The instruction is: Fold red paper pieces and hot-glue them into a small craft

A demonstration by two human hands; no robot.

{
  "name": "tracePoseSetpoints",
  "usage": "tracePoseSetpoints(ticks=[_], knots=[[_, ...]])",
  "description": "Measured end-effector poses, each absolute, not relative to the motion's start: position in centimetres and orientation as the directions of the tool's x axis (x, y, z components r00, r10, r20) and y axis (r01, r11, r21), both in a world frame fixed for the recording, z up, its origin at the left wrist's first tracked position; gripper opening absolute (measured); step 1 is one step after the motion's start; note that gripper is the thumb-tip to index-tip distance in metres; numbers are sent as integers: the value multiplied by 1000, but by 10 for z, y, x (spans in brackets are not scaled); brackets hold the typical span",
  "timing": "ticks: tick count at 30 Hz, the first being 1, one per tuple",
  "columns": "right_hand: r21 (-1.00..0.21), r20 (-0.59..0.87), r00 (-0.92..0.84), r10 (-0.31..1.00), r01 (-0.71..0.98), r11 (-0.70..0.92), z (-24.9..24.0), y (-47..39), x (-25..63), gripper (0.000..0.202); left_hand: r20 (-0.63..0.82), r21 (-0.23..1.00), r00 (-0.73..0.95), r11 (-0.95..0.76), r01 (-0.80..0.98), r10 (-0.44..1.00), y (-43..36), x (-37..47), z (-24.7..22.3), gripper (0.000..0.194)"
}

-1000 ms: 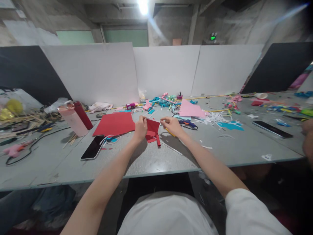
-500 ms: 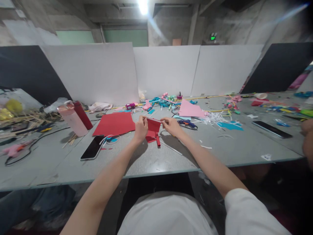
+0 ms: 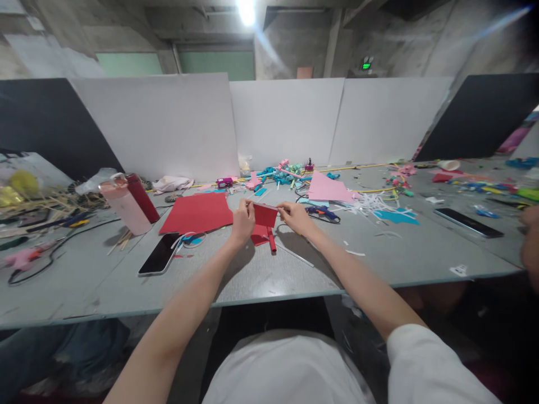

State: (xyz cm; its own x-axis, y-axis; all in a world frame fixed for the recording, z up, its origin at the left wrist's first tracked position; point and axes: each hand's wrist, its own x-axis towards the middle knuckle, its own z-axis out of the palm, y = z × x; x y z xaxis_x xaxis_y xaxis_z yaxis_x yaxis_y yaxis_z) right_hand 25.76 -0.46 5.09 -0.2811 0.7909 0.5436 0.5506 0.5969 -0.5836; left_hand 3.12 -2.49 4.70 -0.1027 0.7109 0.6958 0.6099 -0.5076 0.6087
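A small red paper piece (image 3: 265,215) is held up between my two hands, above the table. My left hand (image 3: 243,220) pinches its left end, and the fingers of my right hand (image 3: 293,216) are closed on its upper right corner. Just below it lie a short red paper roll (image 3: 272,240) and another bit of red paper. A thin clear stick (image 3: 298,257) rests on the table beside them. To the left of my left hand is a large red sheet (image 3: 197,212).
Left on the table (image 3: 269,283) are a phone (image 3: 159,255), a pink bottle (image 3: 125,206) and a red bottle (image 3: 142,199). A blue glue gun (image 3: 322,214), pink paper (image 3: 328,188) and white strips (image 3: 370,203) lie to the right. White panels (image 3: 286,120) stand behind. Another person's arm shows far right.
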Motion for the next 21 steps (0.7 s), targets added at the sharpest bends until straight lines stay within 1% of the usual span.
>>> tracePoseSetpoints(ticks=[8,18,21], knots=[[-576,552,-285,783,549,606,49,-4,258,24,688,616,-109,-498,610,718,-24,32,48,18],[-556,565,-290,772,558,616,50,-4,258,19,686,631,-112,-510,584,719,-24,32,47,21],[-549,565,-290,773,567,614,50,-4,258,19,665,656,-120,-499,566,737,-25,32,49,20]])
